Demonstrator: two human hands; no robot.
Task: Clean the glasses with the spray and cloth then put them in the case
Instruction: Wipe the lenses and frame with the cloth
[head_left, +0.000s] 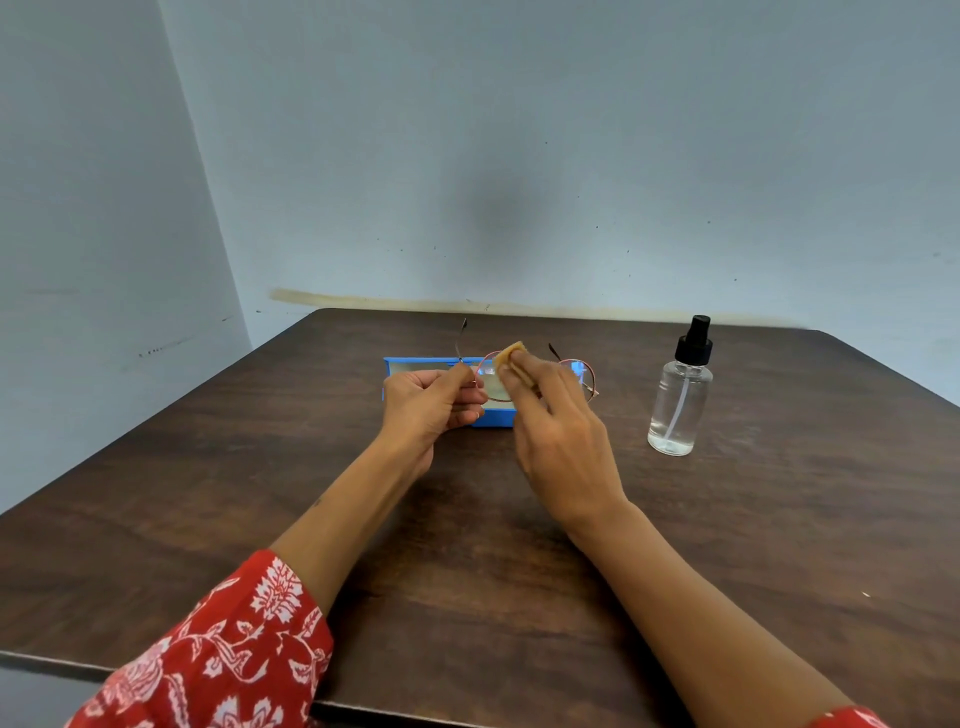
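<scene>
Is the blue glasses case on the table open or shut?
Open. The blue rectangular glasses case lies behind both hands with its pale lining showing and the raised lid edge visible along the back; nothing visible inside it.

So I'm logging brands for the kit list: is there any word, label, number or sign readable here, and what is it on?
None can be read.
Spray bottle: clear, with no label showing.
Case: plain blue, no print showing.
Cloth and glasses: no markings visible; any print on the frame would be too small to tell.
</scene>
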